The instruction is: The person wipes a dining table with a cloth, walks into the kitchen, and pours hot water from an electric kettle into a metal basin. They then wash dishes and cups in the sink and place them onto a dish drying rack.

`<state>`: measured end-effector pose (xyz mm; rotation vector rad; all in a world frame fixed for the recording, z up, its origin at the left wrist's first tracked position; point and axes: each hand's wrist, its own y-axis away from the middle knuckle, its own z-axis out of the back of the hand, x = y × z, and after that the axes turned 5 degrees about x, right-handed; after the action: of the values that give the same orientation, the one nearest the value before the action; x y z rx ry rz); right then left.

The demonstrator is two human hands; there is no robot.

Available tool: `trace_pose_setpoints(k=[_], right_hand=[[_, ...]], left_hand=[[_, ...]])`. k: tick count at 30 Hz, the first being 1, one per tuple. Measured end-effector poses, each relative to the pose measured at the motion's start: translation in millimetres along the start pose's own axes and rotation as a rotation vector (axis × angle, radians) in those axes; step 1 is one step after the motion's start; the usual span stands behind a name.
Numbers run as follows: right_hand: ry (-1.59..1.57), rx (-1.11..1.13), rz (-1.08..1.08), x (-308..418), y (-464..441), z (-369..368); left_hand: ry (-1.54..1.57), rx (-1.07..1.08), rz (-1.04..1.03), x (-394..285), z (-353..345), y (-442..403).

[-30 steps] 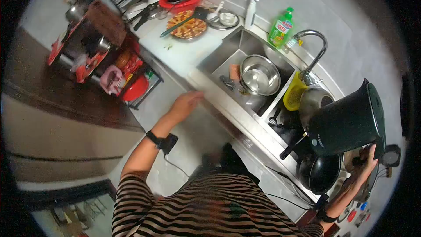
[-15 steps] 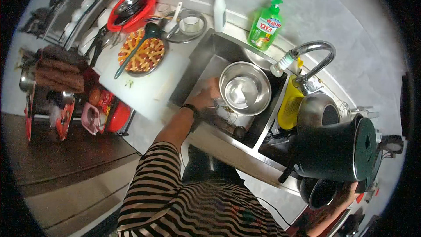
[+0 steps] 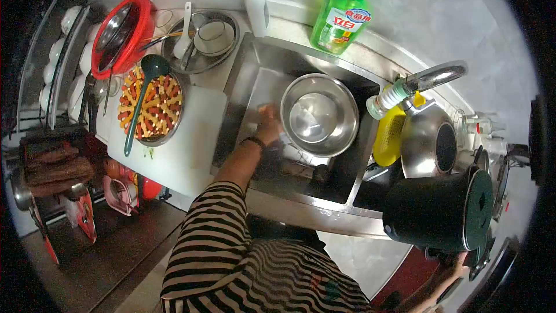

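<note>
My left hand is down in the left basin of the steel sink, at the left side of a round metal bowl. Its fingers are blurred, and I cannot tell whether they touch the rim. The bowl looks to have some clear liquid in it. At the lower right, my right hand is by the underside of a large dark pot. That hand's fingers are mostly hidden, so its grip cannot be made out.
A faucet arches over the sink beside a yellow strainer and a steel pan. Behind stand a green soap bottle and white spray bottle. Left, a ladle lies across a patterned dish on a white board.
The view has shifted, with the counter items now further left. My left hand stays beside the bowl in the sink. My right hand is now more hidden beneath the dark pot.
</note>
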<state>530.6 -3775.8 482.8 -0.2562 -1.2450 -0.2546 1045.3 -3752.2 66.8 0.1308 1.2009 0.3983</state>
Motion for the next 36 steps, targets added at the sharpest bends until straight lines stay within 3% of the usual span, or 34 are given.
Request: trace_pose_setpoints(k=[2, 3, 6, 9, 12, 15, 17, 19, 23, 26, 28, 31, 34, 36], right_hand=[[-0.001, -0.01, 0.016, -0.7, 6.1, -3.3], [0.003, -0.008, 0.02, 0.0, 7.3, -5.7], [0.012, -0.015, 0.034, 0.9, 16.6, -8.2], [0.013, -0.016, 0.041, 1.1, 23.5, -10.2], [0.011, -0.01, 0.046, 2.5, 28.9, -11.8], [0.001, -0.011, 0.053, 0.9, 35.5, -12.6], [-0.002, -0.01, 0.059, 0.7, 37.1, -12.2], [-0.008, -0.011, 0.059, -1.8, 39.7, -10.8], [0.01, -0.015, 0.082, -6.2, 42.3, -3.8], [0.04, -0.013, 0.109, -9.1, 42.3, 4.1], [0.075, -0.003, 0.144, -13.4, 41.6, 10.2], [0.146, 0.031, 0.233, -20.5, 35.3, 23.1], [0.109, 0.03, 0.184, -12.6, 43.7, 7.9], [0.032, 0.017, 0.099, 3.9, 54.4, -14.1]], left_hand=[[-0.167, 0.012, -0.022, -12.0, 8.3, 1.1], [-0.292, -0.014, -0.063, 13.3, 2.0, -4.0], [-1.047, -0.33, -0.206, 92.2, -10.4, -17.3], [-1.24, 0.103, 0.114, 56.0, 22.4, 1.2], [-1.421, 0.466, 0.128, 29.0, 48.7, 15.5], [-1.421, 0.393, 0.011, 36.4, 54.4, 18.6], [-1.082, 0.309, -0.001, 18.5, 55.0, 19.1], [-0.419, 0.182, 0.042, -70.6, 66.7, 24.1], [0.139, -0.059, 0.198, 9.7, 14.2, -20.3], [0.063, -0.203, 0.198, -25.3, 5.1, -21.5], [-0.018, -0.304, 0.089, -76.4, 19.8, -13.7], [-0.069, -0.283, 0.032, -107.7, 37.1, -13.3], [-0.395, -0.193, -0.055, -142.1, 51.1, 3.5], [-0.42, -0.189, -0.271, -153.9, 52.1, 17.6]])
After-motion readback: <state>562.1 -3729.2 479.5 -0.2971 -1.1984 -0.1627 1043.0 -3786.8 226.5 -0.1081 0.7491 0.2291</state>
